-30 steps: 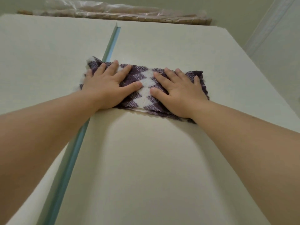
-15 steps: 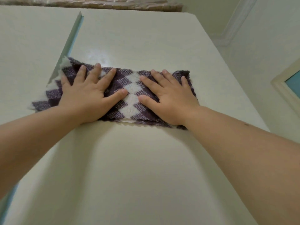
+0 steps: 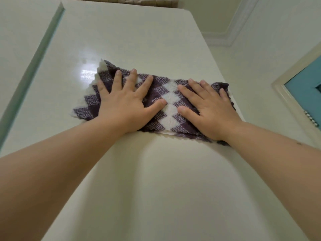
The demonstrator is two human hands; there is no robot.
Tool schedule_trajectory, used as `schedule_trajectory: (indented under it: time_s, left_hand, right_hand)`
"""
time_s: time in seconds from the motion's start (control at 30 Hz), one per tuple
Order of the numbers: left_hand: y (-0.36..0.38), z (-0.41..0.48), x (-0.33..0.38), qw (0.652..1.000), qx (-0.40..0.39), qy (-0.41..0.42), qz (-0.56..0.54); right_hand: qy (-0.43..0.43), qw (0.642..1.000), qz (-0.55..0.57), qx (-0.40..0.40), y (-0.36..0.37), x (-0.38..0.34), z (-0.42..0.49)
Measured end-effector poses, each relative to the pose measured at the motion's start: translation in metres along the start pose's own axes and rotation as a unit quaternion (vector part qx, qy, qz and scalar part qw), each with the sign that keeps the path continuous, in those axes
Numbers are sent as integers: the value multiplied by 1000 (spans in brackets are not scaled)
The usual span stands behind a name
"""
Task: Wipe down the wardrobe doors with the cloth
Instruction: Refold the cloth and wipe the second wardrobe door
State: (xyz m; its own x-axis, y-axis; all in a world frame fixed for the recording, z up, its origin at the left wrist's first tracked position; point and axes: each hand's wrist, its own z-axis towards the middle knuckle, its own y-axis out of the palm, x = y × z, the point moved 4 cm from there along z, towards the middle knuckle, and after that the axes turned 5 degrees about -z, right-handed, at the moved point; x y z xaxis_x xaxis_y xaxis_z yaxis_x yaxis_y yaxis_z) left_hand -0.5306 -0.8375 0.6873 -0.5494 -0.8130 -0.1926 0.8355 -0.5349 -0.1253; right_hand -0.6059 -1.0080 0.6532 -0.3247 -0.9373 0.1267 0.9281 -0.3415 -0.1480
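High on the right wardrobe door (image 3: 139, 188), a smooth cream panel with a soft sheen, the cloth (image 3: 169, 97) lies spread flat in a rough rectangle. It is a nubbly woven towel patterned in dark purple and white zigzag diamonds, fuzzy white at its upper left corner and frayed along the lower edge. The left hand (image 3: 125, 108) presses its left half palm down, fingers (image 3: 131, 82) straight and fanned wide, thumb stretched toward the middle; it grasps nothing. The right hand (image 3: 212, 112) presses the right half the same way, its fingers straight and set closer together. The two thumb tips lie near each other but apart, over a column of white diamonds. The cloth's right end reaches the door's right edge. Just beside its upper left corner a bright patch of glare (image 3: 86, 73) sits on the glossy surface. Farther left, a narrow pale green strip (image 3: 31, 72) runs between this door and the left door (image 3: 20, 40), equally cream and plain. Right of the wardrobe are a pale wall (image 3: 260, 58), a stepped cornice moulding (image 3: 231, 32) and a cream frame around a teal panel (image 3: 305, 91). A crinkled brownish bundle (image 3: 147, 0) lies on top.
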Motion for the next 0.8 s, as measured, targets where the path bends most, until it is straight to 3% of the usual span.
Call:
schedule_trajectory:
  time_s: [0.43,0.8]
  left_hand:
    - [13,-15,69,998,-5,61,-33]
    - [11,-50,47,997,-20,38,-64]
  right_hand:
    - [57,997,42,7,5,56,-55]
    - [33,999,9,-6,6,27,-70]
